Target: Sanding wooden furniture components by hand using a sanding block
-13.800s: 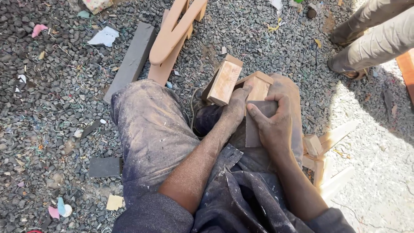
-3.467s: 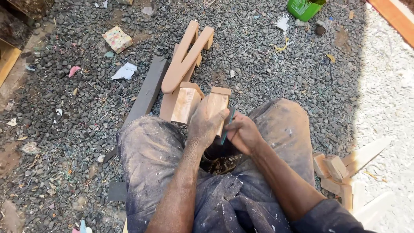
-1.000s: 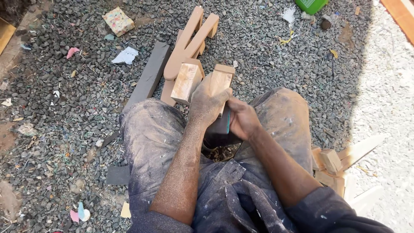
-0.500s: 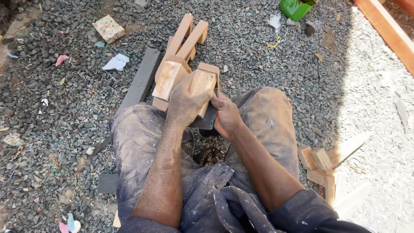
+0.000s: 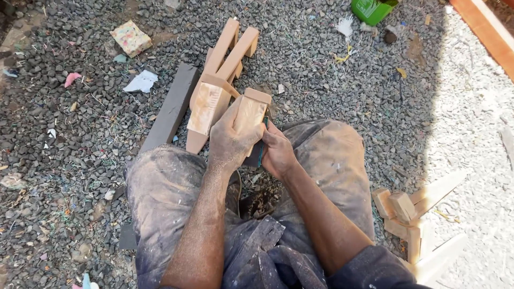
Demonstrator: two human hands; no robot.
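Wooden piece point(image 5: 235, 109) (two-pronged, pale) sitting above our knees, over gravel point(image 5: 332, 69). We are clasping its right prong with left hand point(image 5: 231, 140), grip clenched around wood. Right hand point(image 5: 278, 152) pinching dark sanding sheet point(image 5: 257, 150) against prong's side. Beyond: similar wooden frame point(image 5: 230, 45), grey plank point(image 5: 170, 109), green container point(image 5: 372, 8). Wood offcuts point(image 5: 409, 214) lying at right.

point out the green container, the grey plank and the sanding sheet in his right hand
green container point(image 5: 371, 9), head view, on its front wall
grey plank point(image 5: 170, 108), head view, middle of its top face
sanding sheet point(image 5: 260, 151), head view, on its visible edge beside the right hand point(image 5: 278, 152)
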